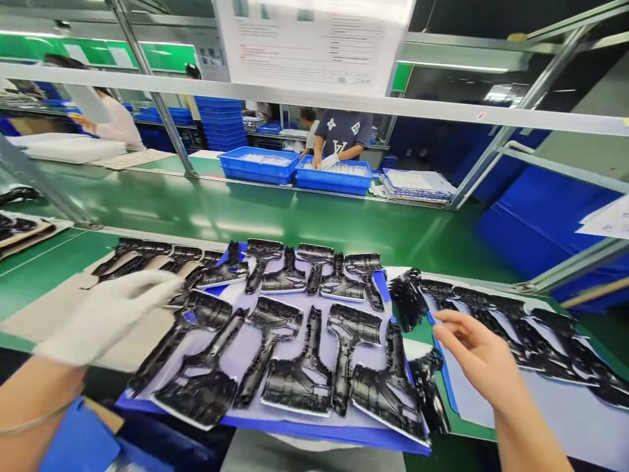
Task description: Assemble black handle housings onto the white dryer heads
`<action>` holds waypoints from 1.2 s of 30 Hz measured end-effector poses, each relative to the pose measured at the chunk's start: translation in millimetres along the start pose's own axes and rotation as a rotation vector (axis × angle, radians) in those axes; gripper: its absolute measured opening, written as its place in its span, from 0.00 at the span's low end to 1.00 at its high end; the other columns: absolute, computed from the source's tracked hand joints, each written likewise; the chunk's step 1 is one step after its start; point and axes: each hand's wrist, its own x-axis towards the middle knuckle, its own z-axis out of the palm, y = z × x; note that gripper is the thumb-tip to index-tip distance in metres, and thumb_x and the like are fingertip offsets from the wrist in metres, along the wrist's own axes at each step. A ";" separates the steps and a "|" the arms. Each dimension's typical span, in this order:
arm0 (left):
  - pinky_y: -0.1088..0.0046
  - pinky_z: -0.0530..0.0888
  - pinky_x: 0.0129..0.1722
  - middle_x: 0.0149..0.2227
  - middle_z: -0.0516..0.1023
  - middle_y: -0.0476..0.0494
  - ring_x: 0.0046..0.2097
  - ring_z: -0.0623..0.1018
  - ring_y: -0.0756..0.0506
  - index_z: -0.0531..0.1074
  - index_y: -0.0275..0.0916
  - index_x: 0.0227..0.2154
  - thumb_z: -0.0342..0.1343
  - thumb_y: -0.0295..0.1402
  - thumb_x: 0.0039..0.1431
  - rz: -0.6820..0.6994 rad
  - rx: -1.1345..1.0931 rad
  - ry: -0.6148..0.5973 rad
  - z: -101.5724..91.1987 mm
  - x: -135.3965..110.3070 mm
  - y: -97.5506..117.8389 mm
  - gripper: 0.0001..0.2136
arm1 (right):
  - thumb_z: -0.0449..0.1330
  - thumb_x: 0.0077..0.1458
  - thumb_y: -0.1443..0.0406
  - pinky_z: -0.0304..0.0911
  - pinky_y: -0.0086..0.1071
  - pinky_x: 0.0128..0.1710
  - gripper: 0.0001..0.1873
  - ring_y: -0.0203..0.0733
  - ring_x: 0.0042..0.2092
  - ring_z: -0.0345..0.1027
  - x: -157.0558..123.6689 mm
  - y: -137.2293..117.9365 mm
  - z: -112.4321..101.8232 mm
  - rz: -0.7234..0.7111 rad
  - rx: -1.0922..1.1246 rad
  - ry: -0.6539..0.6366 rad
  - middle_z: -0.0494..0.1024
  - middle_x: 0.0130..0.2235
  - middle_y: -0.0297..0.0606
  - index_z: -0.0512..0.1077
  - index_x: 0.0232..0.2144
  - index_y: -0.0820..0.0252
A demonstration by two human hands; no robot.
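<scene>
Several black plastic gun-shaped housing shells (299,367) lie in rows on a pale sheet over a blue board (314,429) in front of me. My left hand (105,314), in a white glove, hovers open above the left end of the shells, fingers stretched and slightly blurred. My bare right hand (474,351) reaches in from the right with fingers extended, its fingertips at the blue edge of a second sheet (445,373) that carries more black shells (521,334). Neither hand holds anything.
A green conveyor belt (275,216) runs behind the shells. Two blue bins (260,164) stand on the far bench, where a person (341,134) works; another person (113,118) is at far left. Metal frame rails (314,98) and a hanging paper sheet cross overhead.
</scene>
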 end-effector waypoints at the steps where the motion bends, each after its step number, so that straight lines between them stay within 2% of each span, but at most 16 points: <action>1: 0.62 0.76 0.48 0.42 0.85 0.49 0.45 0.81 0.40 0.78 0.43 0.39 0.50 0.48 0.62 0.206 0.134 -0.083 10.7 12.6 36.4 0.17 | 0.59 0.53 0.51 0.72 0.38 0.38 0.20 0.48 0.34 0.76 13.4 -2.5 5.0 -0.023 -0.014 -0.057 0.80 0.29 0.38 0.74 0.41 0.57; 4: 0.68 0.74 0.52 0.45 0.83 0.46 0.48 0.80 0.43 0.80 0.43 0.40 0.52 0.46 0.61 0.510 0.192 -0.259 62.0 41.2 134.0 0.16 | 0.57 0.57 0.57 0.72 0.36 0.36 0.16 0.45 0.34 0.76 55.6 -9.2 28.4 -0.034 -0.067 -0.242 0.81 0.34 0.40 0.73 0.44 0.59; 5: 0.68 0.72 0.54 0.47 0.82 0.46 0.50 0.79 0.42 0.80 0.44 0.40 0.54 0.45 0.60 0.605 0.222 -0.320 82.7 48.4 159.3 0.14 | 0.57 0.58 0.60 0.72 0.35 0.36 0.14 0.43 0.34 0.76 69.2 -10.7 37.8 -0.026 -0.084 -0.282 0.81 0.35 0.40 0.73 0.44 0.59; 7: 0.59 0.71 0.56 0.53 0.78 0.41 0.56 0.74 0.37 0.80 0.45 0.44 0.58 0.40 0.57 0.743 0.296 -0.382 123.2 60.3 197.4 0.14 | 0.59 0.61 0.62 0.72 0.34 0.36 0.10 0.41 0.34 0.75 92.8 -12.6 55.9 -0.003 -0.132 -0.352 0.80 0.35 0.39 0.74 0.44 0.60; 9: 0.52 0.67 0.58 0.59 0.73 0.36 0.61 0.68 0.31 0.79 0.44 0.47 0.62 0.35 0.52 0.847 0.361 -0.424 157.9 69.2 221.1 0.17 | 0.60 0.65 0.61 0.72 0.35 0.37 0.10 0.39 0.35 0.75 109.6 -14.2 70.4 0.020 -0.185 -0.422 0.79 0.36 0.37 0.74 0.41 0.62; 11: 0.46 0.64 0.59 0.61 0.70 0.33 0.63 0.64 0.28 0.78 0.44 0.48 0.67 0.34 0.46 0.916 0.411 -0.467 184.1 74.7 234.4 0.23 | 0.59 0.66 0.58 0.73 0.36 0.38 0.13 0.39 0.36 0.74 119.1 -16.0 79.7 0.038 -0.230 -0.480 0.78 0.37 0.36 0.74 0.40 0.64; 13: 0.43 0.60 0.61 0.61 0.70 0.33 0.65 0.61 0.27 0.78 0.42 0.49 0.71 0.33 0.42 0.952 0.444 -0.495 202.0 76.0 241.4 0.26 | 0.59 0.67 0.58 0.73 0.37 0.39 0.13 0.39 0.37 0.74 122.8 -18.2 84.8 0.048 -0.269 -0.516 0.78 0.39 0.37 0.74 0.41 0.63; 16: 0.41 0.51 0.66 0.61 0.70 0.34 0.68 0.57 0.29 0.78 0.36 0.45 0.69 0.30 0.46 0.942 0.448 -0.494 215.6 71.7 248.5 0.20 | 0.59 0.66 0.58 0.72 0.39 0.42 0.13 0.41 0.40 0.74 123.4 -21.6 90.4 0.047 -0.319 -0.528 0.78 0.41 0.38 0.74 0.42 0.63; 19: 0.43 0.48 0.67 0.56 0.75 0.36 0.68 0.59 0.34 0.78 0.33 0.38 0.65 0.28 0.53 0.864 0.381 -0.494 214.3 67.4 256.4 0.09 | 0.61 0.65 0.57 0.71 0.42 0.45 0.14 0.43 0.43 0.74 124.2 -24.1 97.6 0.061 -0.353 -0.504 0.78 0.43 0.39 0.74 0.43 0.63; 22: 0.45 0.54 0.66 0.45 0.81 0.40 0.60 0.72 0.37 0.78 0.35 0.35 0.62 0.28 0.57 0.697 0.234 -0.495 197.9 73.8 259.5 0.04 | 0.62 0.64 0.58 0.72 0.41 0.44 0.12 0.42 0.42 0.74 128.6 -24.2 102.9 0.098 -0.322 -0.500 0.77 0.43 0.39 0.74 0.42 0.62; 26: 0.48 0.70 0.55 0.41 0.81 0.39 0.48 0.80 0.38 0.74 0.34 0.43 0.57 0.41 0.63 0.356 -0.109 -0.474 160.3 91.3 242.8 0.14 | 0.62 0.64 0.59 0.72 0.34 0.36 0.11 0.38 0.34 0.73 132.7 -20.8 95.6 0.146 -0.128 -0.504 0.77 0.36 0.34 0.74 0.37 0.64; 28: 0.52 0.77 0.46 0.37 0.81 0.37 0.40 0.82 0.39 0.73 0.33 0.41 0.51 0.47 0.65 0.199 -0.334 -0.535 140.6 89.7 226.8 0.19 | 0.62 0.63 0.61 0.71 0.32 0.31 0.11 0.36 0.30 0.72 128.0 -20.7 85.4 0.158 0.027 -0.483 0.76 0.31 0.33 0.72 0.34 0.64; 31: 0.57 0.80 0.37 0.29 0.79 0.37 0.32 0.81 0.41 0.71 0.34 0.34 0.49 0.51 0.63 0.008 -0.664 -0.674 115.8 62.8 201.9 0.22 | 0.65 0.57 0.61 0.70 0.32 0.28 0.12 0.37 0.26 0.71 108.0 -25.8 67.0 0.135 0.283 -0.416 0.73 0.26 0.31 0.65 0.36 0.60; 34: 0.67 0.78 0.28 0.27 0.78 0.40 0.27 0.79 0.45 0.71 0.35 0.29 0.62 0.51 0.51 -0.129 -0.896 -0.802 100.4 16.8 184.7 0.21 | 0.67 0.51 0.55 0.67 0.31 0.26 0.23 0.37 0.25 0.68 74.9 -35.3 50.9 0.064 0.470 -0.361 0.72 0.27 0.28 0.61 0.41 0.56; 36: 0.74 0.71 0.20 0.25 0.78 0.40 0.22 0.75 0.48 0.72 0.34 0.27 0.67 0.49 0.47 -0.195 -0.992 -0.885 96.1 -14.3 179.2 0.21 | 0.66 0.53 0.49 0.66 0.30 0.28 0.23 0.36 0.26 0.65 48.2 -41.4 44.2 0.032 0.540 -0.355 0.71 0.28 0.29 0.64 0.40 0.56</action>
